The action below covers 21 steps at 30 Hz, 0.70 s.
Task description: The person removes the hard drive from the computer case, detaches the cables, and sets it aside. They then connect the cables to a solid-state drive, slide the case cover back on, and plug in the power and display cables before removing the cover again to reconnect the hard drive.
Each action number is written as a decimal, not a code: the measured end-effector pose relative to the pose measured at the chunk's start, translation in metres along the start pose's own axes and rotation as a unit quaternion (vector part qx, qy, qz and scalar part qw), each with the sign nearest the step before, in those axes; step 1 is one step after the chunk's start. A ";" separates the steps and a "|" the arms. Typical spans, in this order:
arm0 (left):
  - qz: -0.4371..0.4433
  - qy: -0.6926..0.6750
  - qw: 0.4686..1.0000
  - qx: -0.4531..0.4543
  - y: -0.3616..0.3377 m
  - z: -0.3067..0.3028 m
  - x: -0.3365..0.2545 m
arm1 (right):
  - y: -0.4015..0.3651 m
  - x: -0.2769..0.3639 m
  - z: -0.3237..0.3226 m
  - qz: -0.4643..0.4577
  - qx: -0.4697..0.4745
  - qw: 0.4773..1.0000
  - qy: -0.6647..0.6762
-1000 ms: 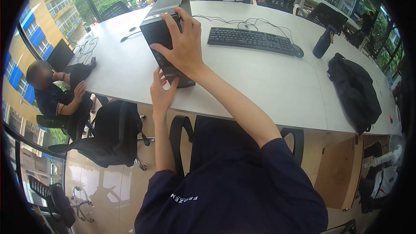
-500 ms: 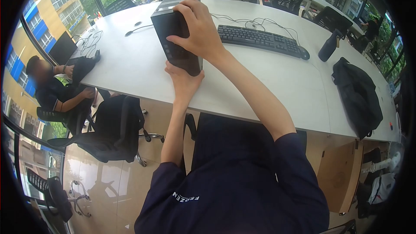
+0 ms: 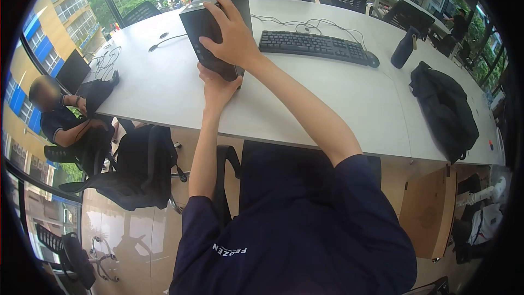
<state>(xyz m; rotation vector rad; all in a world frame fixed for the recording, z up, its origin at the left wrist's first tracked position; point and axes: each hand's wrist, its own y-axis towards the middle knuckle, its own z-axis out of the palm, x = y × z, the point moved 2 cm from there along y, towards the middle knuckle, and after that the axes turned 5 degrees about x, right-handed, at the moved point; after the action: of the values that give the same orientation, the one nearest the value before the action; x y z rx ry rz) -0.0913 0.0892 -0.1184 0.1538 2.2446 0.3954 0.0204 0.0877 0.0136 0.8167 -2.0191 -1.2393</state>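
Note:
A black desktop computer tower [image 3: 203,27] stands on the white table at its left-centre, its front panel facing me. My right hand [image 3: 236,38] is wrapped over the upper right part of the front, fingers on the top edge and thumb on the panel. Low on the same panel, my left hand [image 3: 218,88] grips the bottom edge, with some of its fingers hidden behind the case. A black keyboard [image 3: 316,46] lies to the right of the tower, with a black mouse [image 3: 372,59] at its right end.
The white table [image 3: 327,106] also carries loose cables [image 3: 308,23], a dark bottle [image 3: 404,48] and a black bag [image 3: 445,109]. A seated person [image 3: 65,114] is at the left, near a black office chair [image 3: 144,166]. An open cardboard box [image 3: 428,213] sits below at right.
The whole view has shifted a little to the left. Both hands keep the same grip on the computer tower, which shows no clear movement against the table.

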 end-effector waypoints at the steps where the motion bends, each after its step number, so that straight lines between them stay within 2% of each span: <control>1: 0.012 0.008 1.000 -0.021 0.000 0.003 0.004 | -0.008 -0.004 -0.008 0.009 0.036 0.998 0.051; 2: 0.023 0.013 0.999 -0.043 0.000 0.006 0.007 | -0.016 -0.009 -0.017 0.017 0.074 0.992 0.100; 4: 0.018 0.021 0.998 -0.048 -0.001 0.007 0.006 | -0.047 -0.039 -0.029 0.045 0.117 0.989 0.074; 6: 0.010 0.032 0.998 -0.057 -0.003 0.005 0.005 | -0.089 -0.093 -0.030 0.114 0.189 0.971 -0.092; 8: -0.008 0.015 0.999 -0.037 -0.004 0.002 0.000 | -0.138 -0.153 -0.026 0.159 0.170 0.948 -0.216; 10: -0.010 0.015 0.999 -0.037 -0.003 0.004 0.003 | -0.169 -0.185 -0.041 0.185 0.186 0.936 -0.236; 12: -0.011 0.015 0.999 -0.036 -0.001 0.006 0.005 | -0.175 -0.194 -0.043 0.212 0.201 0.922 -0.255; 14: -0.012 0.009 0.999 -0.042 -0.001 0.008 0.007 | -0.178 -0.198 -0.042 0.291 0.238 0.900 -0.221; 18: -0.001 -0.016 0.999 -0.036 -0.006 0.007 0.007 | -0.177 -0.193 -0.043 0.278 0.241 0.892 -0.264; 20: 0.081 0.061 0.988 -0.121 -0.014 0.006 0.005 | -0.172 -0.191 -0.045 0.262 0.245 0.890 -0.281; 21: 0.092 0.056 0.987 -0.121 -0.023 0.006 -0.007 | -0.166 -0.188 -0.050 0.259 0.255 0.887 -0.284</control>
<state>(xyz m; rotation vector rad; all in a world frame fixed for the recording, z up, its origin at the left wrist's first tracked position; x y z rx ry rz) -0.0819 0.0673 -0.1246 0.2151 2.2781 0.7895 0.2040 0.1453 -0.1552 0.0663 -2.8562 -0.6739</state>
